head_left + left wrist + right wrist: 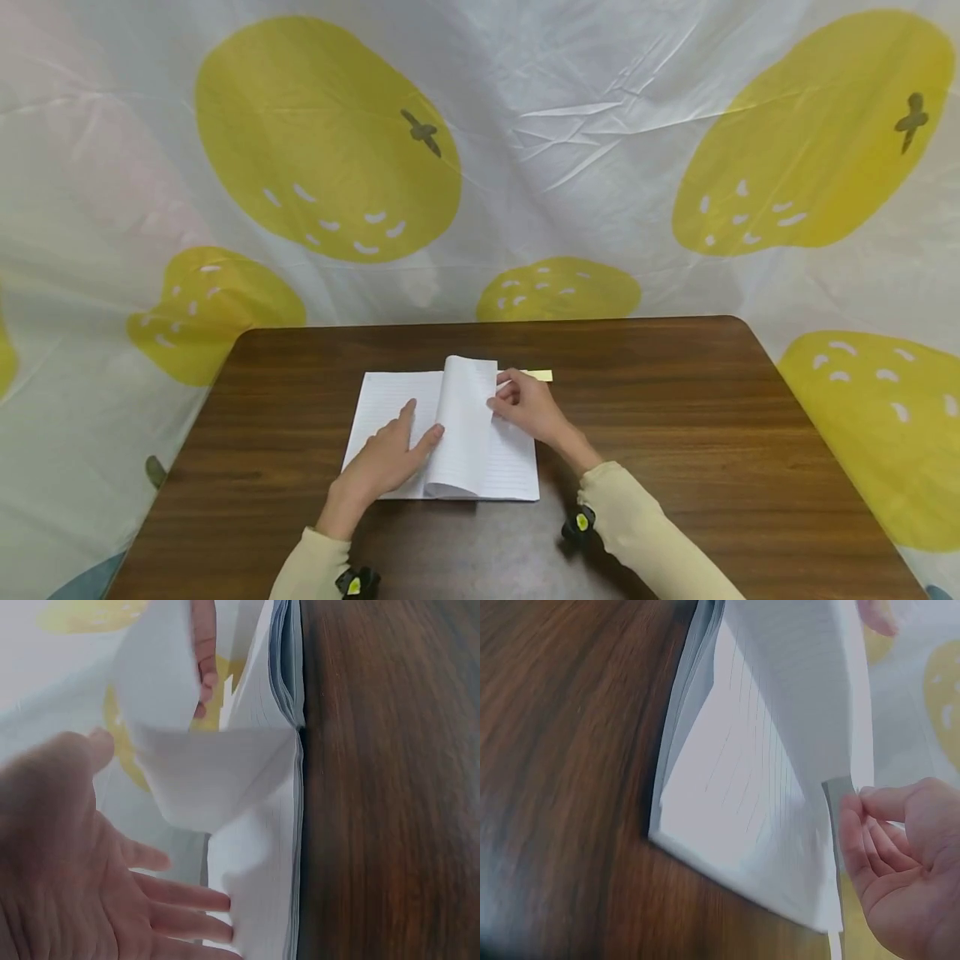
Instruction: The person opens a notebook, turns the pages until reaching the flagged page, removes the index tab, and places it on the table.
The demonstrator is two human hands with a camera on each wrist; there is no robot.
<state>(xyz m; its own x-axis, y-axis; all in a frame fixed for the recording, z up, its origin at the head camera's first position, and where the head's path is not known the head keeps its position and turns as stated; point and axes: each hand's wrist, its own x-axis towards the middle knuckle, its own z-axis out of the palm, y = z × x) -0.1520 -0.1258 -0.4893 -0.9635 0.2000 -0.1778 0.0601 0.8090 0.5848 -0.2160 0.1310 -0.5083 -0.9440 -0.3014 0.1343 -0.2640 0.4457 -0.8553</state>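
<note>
A lined notebook (513,475) lies spread on the brown table. One of its pages (465,425) stands raised and bent over in a curve near the middle. My right hand (528,408) pinches that page's free edge between thumb and fingers, seen closely in the right wrist view, where a greyish strip (835,799) shows at the fingertips. My left hand (386,458) lies over the left page with its fingers spread, thumb beside the curved page. From the notebook's top right edge pokes a pale yellow tab (542,375).
The wooden table (675,417) extends on both sides of the notebook. Behind it hangs a white curtain (525,192) printed with yellow fruit. Black wrist cameras (579,525) sit at both cream sleeves (652,533).
</note>
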